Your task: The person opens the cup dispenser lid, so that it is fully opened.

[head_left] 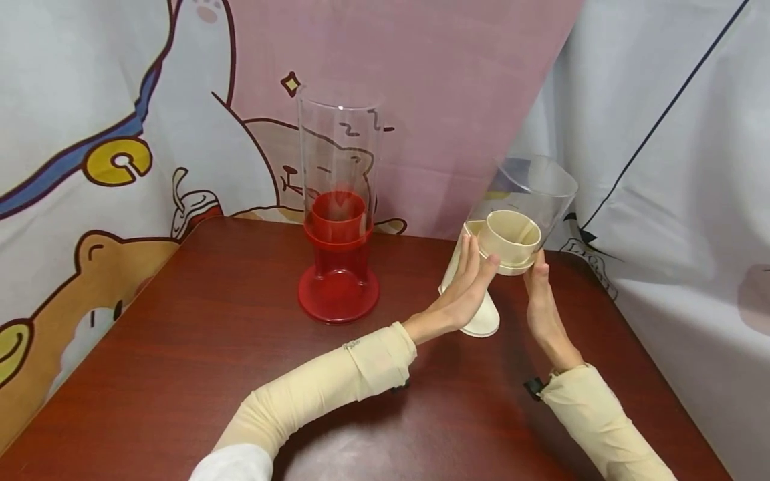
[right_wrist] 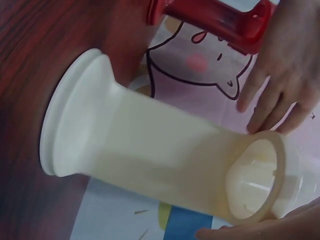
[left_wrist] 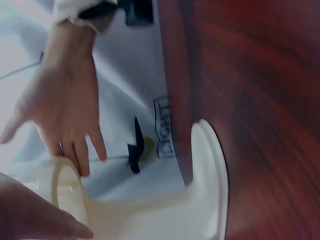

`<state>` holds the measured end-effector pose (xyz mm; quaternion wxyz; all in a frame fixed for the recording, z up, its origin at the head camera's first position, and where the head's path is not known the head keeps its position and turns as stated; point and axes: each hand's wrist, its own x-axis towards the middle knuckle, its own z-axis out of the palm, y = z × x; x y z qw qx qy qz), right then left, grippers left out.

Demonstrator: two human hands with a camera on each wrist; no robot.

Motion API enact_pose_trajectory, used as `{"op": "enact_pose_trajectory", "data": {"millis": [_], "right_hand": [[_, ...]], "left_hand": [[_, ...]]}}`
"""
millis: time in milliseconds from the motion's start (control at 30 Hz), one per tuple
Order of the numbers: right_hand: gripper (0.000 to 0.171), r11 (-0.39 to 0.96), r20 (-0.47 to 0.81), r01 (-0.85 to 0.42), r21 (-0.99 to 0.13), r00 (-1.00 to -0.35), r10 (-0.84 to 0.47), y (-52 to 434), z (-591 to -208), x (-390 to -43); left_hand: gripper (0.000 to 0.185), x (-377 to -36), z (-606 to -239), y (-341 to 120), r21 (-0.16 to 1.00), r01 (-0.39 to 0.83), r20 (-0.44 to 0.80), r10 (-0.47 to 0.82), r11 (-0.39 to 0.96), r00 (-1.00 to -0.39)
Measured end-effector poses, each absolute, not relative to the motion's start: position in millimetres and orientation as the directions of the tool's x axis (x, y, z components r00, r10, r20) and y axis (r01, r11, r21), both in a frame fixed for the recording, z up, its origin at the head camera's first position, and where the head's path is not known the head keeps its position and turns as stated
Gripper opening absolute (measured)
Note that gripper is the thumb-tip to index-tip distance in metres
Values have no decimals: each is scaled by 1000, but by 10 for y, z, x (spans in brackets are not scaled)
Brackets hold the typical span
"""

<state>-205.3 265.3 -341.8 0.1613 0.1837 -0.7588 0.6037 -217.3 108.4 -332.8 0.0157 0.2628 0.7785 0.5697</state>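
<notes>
A cream stand [head_left: 483, 319] with a ring at its top stands on the table. A clear tube [head_left: 550, 194] rises from the ring, leaning right in the head view, and a cream cup [head_left: 510, 247] sits low inside it. My left hand [head_left: 454, 300] lies along the ring's left side with fingers straight; the right wrist view shows its fingertips [right_wrist: 260, 117] at the ring. From the other side my right hand [head_left: 544, 304] reaches the ring's right edge. In the left wrist view the right hand [left_wrist: 65, 105] has extended fingers and a thumb spread away.
Left of centre, a red stand [head_left: 339, 297] holds an upright clear tube [head_left: 339, 143] with a red cup inside. The dark red wooden table [head_left: 240, 334] meets a printed cloth [head_left: 433, 120] at the back and sides.
</notes>
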Motion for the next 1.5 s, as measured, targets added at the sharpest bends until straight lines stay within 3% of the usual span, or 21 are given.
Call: {"op": "enact_pose_trajectory", "data": {"millis": [267,500,767,900,1033,1133,1333,1500], "right_hand": [[60,223,499,-503,-835,-863,-77,2728,-3420,-2138],[60,301,497,-451,-840,-863,94,2548,-3398,-1896],[55,313,432,-389,-866,-898,78,2356,-3374,-1718],[55,349,405,-357,-866,-911,73,2329,-3369,-1737],[59,244,422,-397,-885,-904,60,2367,-3364,-1813],[62,180,430,-412,-893,-900,71,2410,-3370,-1872],[60,208,468,-449,-869,-882,49,2472,-3347,-1940],[57,179,518,-510,-841,-855,-2,2512,-3340,-2010]], "left_hand": [[74,-2053,-3315,1139,892,398,314,341,213,-886],[68,-2456,-3313,1040,929,350,320,209,123,-924],[73,-2723,-3386,998,953,292,264,254,76,-930],[73,-2685,-3396,1018,949,314,293,270,36,-917],[75,-2563,-3389,1069,950,312,301,249,9,-921],[77,-2417,-3382,1111,952,306,294,234,17,-927],[83,-2103,-3383,1161,955,282,256,220,95,-941],[83,-2008,-3371,1093,959,272,249,224,78,-942]]}}
